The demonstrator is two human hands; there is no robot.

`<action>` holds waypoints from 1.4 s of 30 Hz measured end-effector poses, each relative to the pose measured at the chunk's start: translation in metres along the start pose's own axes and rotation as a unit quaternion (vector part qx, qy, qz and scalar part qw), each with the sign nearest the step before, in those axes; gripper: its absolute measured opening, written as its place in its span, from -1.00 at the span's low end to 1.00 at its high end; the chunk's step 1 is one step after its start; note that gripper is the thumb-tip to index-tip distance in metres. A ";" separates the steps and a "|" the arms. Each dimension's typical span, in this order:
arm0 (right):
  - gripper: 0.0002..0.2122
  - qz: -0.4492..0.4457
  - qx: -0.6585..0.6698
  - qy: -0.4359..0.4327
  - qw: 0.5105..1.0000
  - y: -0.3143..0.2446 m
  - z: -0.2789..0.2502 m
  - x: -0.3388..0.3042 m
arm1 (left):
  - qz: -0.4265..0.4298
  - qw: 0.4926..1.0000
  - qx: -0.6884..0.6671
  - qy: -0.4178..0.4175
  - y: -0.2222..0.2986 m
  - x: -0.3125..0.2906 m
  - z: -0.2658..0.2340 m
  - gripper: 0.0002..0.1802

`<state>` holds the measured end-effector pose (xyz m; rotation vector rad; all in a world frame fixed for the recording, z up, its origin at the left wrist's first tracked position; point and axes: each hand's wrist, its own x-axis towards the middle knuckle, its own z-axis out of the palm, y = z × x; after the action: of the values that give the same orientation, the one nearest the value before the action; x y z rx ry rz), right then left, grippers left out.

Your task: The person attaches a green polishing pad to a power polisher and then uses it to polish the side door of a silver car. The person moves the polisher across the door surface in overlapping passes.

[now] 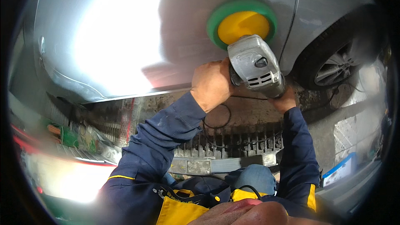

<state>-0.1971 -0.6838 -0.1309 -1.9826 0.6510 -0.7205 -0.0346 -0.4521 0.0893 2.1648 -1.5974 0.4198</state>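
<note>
A rotary polisher (255,64) with a grey metal head is held up against the side of a silver car (185,25). Its green foam pad (213,21) with a yellow backing disc (243,26) lies against the door panel, just left of the door seam. My left hand (212,84) is closed round the dark side handle by the polisher's head. Farther back, my right hand (286,100) wraps round the tool's body; its fingers are partly hidden behind the machine.
The car's wheel (339,64) stands to the right of the polisher. Below the car, a black cable (223,118) loops over the floor near a metal grate (233,139). At the lower left is a bright red-edged surface (66,171). A blue-and-white object (339,170) lies at the right.
</note>
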 end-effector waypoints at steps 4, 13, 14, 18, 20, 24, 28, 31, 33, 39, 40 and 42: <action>-0.41 -0.014 -0.012 -0.014 1.000 -0.054 0.030 0.000 | -0.050 0.997 -0.020 0.051 -0.037 -0.030 -0.030 -0.41; -0.48 -0.029 0.015 -0.060 0.998 -0.152 0.152 0.011 | -0.048 0.983 -0.019 0.176 -0.163 -0.087 -0.096 -0.77; -0.53 -0.017 0.015 -0.048 0.999 -0.162 0.168 0.013 | -0.055 0.981 -0.022 0.183 -0.180 -0.092 -0.100 -0.78; -0.47 -0.017 -0.030 -0.092 0.995 -0.201 0.226 0.027 | -0.101 0.978 -0.033 0.177 -0.257 -0.112 -0.115 -0.78; -0.48 -0.027 -0.083 -0.107 0.990 -0.219 0.263 0.042 | -0.121 0.973 -0.026 0.197 -0.305 -0.121 -0.122 -0.67; -0.49 -0.037 -0.093 -0.129 0.987 -0.275 0.332 0.065 | -0.195 0.967 -0.058 0.153 -0.395 -0.149 -0.147 -0.66; -0.56 -0.114 -0.176 -0.119 0.971 -0.347 0.396 0.060 | -0.252 0.948 -0.078 0.180 -0.467 -0.193 -0.174 -0.78; -0.50 -0.144 -0.202 -0.137 0.959 -0.398 0.432 0.047 | -0.284 0.925 -0.100 0.232 -0.506 -0.237 -0.195 -0.80; -0.48 -0.169 -0.247 -0.133 0.945 -0.426 0.464 0.040 | -0.307 0.905 -0.103 0.275 -0.536 -0.261 -0.204 -0.80; -0.36 -0.195 -0.393 -0.205 0.875 -0.504 0.548 0.032 | -0.493 0.818 0.027 0.297 -0.613 -0.328 -0.221 -0.40; -0.40 -0.206 -0.389 -0.219 0.871 -0.518 0.561 0.032 | -0.497 0.818 -0.038 0.287 -0.625 -0.339 -0.229 -0.41; -0.43 -0.206 -0.425 -0.234 0.850 -0.540 0.584 0.031 | -0.454 0.806 -0.133 0.356 -0.636 -0.355 -0.232 -0.47</action>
<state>0.3220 -0.1272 0.1013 -3.0431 0.2356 -0.1251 0.4688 0.1199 0.0273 1.9128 -0.1308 0.5400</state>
